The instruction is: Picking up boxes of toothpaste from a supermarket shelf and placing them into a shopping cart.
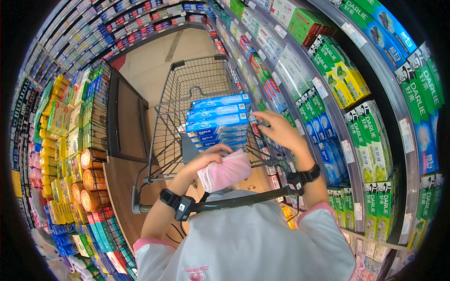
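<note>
A folded pink towel [228, 170] with a white stitched edge is in my left hand [207, 159], whose fingers lie over its top. Just beyond it, blue Darlie toothpaste boxes [216, 124] are stacked in several layers at the near end of a wire shopping cart [197, 75]. The left fingertips come close to the front of the stack. My right hand [279, 128] is at the right end of the boxes, thumb and fingers apart, with nothing seen between them. Whether its fingertips touch a box, I cannot tell.
The cart's handlebar [246, 201] crosses in front of my body. Shelves of toothpaste boxes [372, 140] rise close on the right. A wire display rack [100, 116] with packaged goods stands on the left. Tiled floor [151, 49] shows beyond the cart, before more stocked shelves [154, 21].
</note>
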### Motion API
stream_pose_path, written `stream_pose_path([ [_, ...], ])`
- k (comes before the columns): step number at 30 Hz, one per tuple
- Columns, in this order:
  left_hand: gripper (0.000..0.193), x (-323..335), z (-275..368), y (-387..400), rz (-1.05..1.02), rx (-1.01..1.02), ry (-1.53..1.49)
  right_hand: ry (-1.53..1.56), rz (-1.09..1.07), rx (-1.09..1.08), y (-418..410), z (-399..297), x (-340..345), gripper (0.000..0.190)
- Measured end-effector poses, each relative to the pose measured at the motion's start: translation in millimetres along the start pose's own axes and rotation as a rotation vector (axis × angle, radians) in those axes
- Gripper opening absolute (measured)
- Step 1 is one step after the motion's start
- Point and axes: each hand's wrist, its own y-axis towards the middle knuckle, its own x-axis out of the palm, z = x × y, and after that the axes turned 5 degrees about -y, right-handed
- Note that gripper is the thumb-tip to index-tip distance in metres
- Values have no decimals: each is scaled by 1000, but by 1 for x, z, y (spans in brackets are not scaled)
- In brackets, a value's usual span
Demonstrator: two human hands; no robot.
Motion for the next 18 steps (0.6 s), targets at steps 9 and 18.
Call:
stream_pose_path([
  [9,49,-3,-5,1,-77,-85,108,-213,-50,-232,63,15,84,49],
  [18,50,0,-3,1,-89,-84,101,-381,-46,-194,71,8,97,49],
])
